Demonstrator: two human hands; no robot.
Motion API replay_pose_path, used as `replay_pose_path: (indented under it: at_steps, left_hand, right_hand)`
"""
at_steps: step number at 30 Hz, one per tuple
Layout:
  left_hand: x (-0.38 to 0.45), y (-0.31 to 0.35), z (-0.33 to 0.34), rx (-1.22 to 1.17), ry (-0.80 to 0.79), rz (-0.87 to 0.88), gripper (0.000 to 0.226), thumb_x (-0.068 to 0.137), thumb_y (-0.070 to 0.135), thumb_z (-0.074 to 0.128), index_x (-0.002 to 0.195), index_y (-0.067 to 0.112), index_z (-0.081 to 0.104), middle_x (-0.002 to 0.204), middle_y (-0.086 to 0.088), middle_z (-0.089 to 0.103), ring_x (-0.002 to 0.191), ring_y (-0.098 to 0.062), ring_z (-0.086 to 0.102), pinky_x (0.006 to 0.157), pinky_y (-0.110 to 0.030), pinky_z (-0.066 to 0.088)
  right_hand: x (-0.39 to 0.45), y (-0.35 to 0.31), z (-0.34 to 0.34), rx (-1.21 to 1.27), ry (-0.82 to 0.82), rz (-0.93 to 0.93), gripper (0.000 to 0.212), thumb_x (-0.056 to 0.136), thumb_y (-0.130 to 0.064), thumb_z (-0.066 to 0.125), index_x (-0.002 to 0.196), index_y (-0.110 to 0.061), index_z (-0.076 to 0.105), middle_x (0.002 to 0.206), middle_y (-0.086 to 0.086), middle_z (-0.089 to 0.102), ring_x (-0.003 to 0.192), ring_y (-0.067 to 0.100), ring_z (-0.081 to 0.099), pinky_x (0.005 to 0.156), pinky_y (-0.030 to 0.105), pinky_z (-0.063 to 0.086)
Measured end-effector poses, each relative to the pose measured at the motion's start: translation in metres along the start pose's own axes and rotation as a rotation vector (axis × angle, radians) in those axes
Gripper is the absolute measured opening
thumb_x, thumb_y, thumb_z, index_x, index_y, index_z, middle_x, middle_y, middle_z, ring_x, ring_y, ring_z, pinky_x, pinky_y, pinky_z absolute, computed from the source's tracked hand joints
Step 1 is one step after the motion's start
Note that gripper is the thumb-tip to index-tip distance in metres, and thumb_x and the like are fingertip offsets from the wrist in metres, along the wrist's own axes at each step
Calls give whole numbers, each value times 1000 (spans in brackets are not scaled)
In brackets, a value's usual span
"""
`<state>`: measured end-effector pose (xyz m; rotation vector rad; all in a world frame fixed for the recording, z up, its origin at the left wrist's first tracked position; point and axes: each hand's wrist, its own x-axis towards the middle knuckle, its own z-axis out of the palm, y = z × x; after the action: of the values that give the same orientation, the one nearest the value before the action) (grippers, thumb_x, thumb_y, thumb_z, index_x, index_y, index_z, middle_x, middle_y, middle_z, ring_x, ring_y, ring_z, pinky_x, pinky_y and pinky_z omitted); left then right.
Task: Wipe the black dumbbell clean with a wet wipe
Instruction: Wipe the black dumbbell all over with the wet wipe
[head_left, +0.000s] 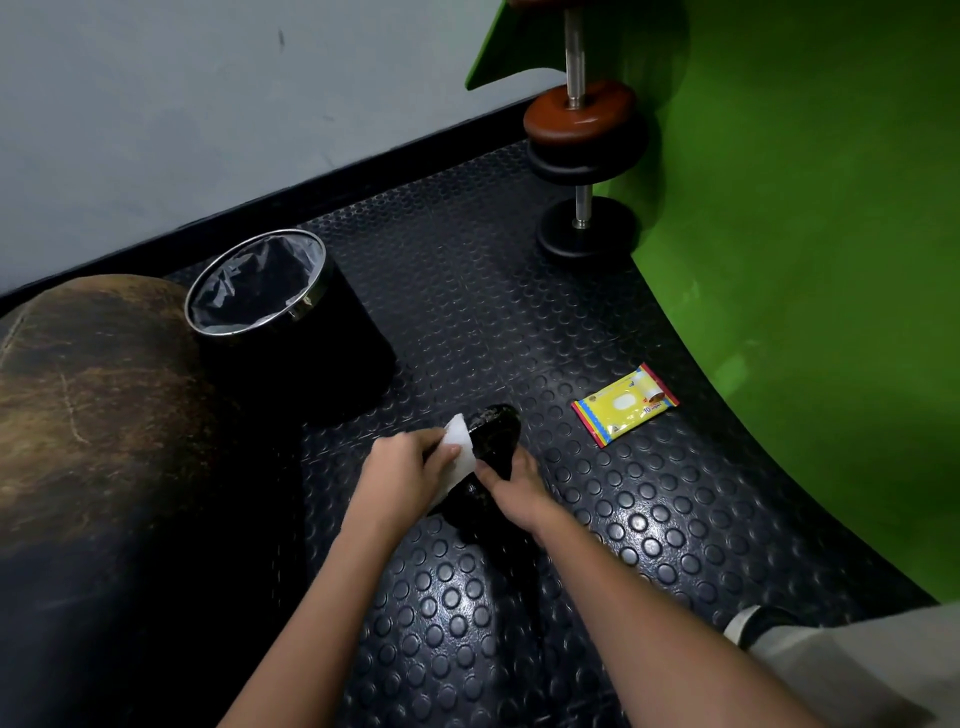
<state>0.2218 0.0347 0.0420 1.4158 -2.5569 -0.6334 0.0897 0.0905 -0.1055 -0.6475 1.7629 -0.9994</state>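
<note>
Left hand (410, 467) pinches a white wet wipe (460, 452), thumb on top, pressing it flat against the upper end of the black dumbbell (493, 441). Right hand (514, 486) grips the dumbbell just beside the wipe, fingers curled round the dark body. Dumbbell is tilted, far end raised, low over the studded rubber floor (649, 519); can't tell if the near end touches down, too dark.

Far left: worn brown padded object (88, 395). Next to it, black round bin (291, 322) with metal rim and clear liner, upright, near the dumbbell but apart. Right of the hands: yellow wipe packet (626, 405) flat on the floor, flap peeled back. Back right against the green wall (805, 234): barbell (582, 135) standing on end, brown and black plates.
</note>
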Motion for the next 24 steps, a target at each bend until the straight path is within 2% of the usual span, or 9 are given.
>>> replay_pose_path:
  at_steps: [3, 8, 10, 12, 15, 18, 20, 22, 24]
  left_hand:
    - [-4, 9, 4, 43, 63, 34, 17, 93, 35, 61, 102, 26, 72, 77, -3, 73, 78, -21, 67, 72, -37, 53]
    - [-14, 0, 4, -42, 94, 23, 17, 91, 36, 64, 103, 26, 71, 84, 1, 74, 81, -14, 68, 77, -34, 55]
    - [-14, -5, 1, -96, 112, -9, 21, 94, 36, 63, 111, 32, 74, 89, 7, 76, 82, -3, 68, 80, -24, 54]
    - [-11, -9, -3, -136, 77, -42, 22, 95, 36, 63, 113, 30, 75, 93, 12, 76, 78, 9, 62, 74, -5, 46]
    - [-9, -13, -6, -180, 35, -103, 20, 95, 36, 63, 107, 29, 77, 91, 18, 73, 76, 20, 53, 66, 3, 38]
    - [-6, -13, -5, -162, 26, -140, 22, 96, 38, 60, 98, 26, 79, 73, 16, 70, 68, 12, 55, 57, -4, 38]
    - [-1, -8, -4, -111, 8, -151, 28, 98, 37, 57, 81, 25, 76, 57, 11, 60, 58, 2, 54, 50, -11, 32]
    - [5, 1, -2, -57, 0, -120, 35, 99, 35, 55, 66, 26, 65, 53, 7, 55, 59, -10, 55, 51, -18, 32]
    - [8, 10, 0, -28, -5, -72, 35, 98, 33, 54, 64, 28, 61, 55, 5, 57, 66, -19, 59, 57, -25, 39]
  right_hand:
    - [0, 1, 0, 14, 2, -7, 78, 92, -49, 61, 156, -21, 25, 161, 4, 20, 147, 24, 26, 121, 37, 24]
    - [2, 1, 1, 4, -4, 22, 82, 92, -53, 59, 157, -21, 21, 164, 1, 15, 149, 25, 25, 121, 39, 24]
    - [1, -1, 0, -4, 6, 11, 81, 93, -50, 59, 157, -19, 21, 163, 3, 16, 148, 26, 25, 120, 36, 23]
    - [1, -1, 0, -11, 14, -5, 80, 94, -47, 60, 157, -18, 22, 162, 5, 18, 148, 26, 26, 120, 34, 23]
    - [2, 1, 1, -9, 6, -5, 81, 93, -50, 60, 157, -18, 21, 163, 5, 16, 148, 25, 25, 121, 36, 23]
    - [3, 1, 3, -21, 1, 9, 83, 93, -52, 59, 158, -18, 19, 164, 4, 14, 149, 26, 24, 122, 38, 22]
    - [4, 2, 3, -34, 6, 14, 83, 93, -51, 59, 158, -18, 18, 164, 4, 12, 149, 27, 23, 122, 39, 22]
    - [4, 3, 4, -24, 5, 14, 83, 93, -50, 60, 158, -18, 19, 164, 4, 12, 149, 27, 23, 122, 40, 22]
    - [3, 4, 4, -2, 9, 1, 81, 92, -48, 61, 157, -19, 22, 163, 4, 16, 149, 25, 24, 122, 40, 23]
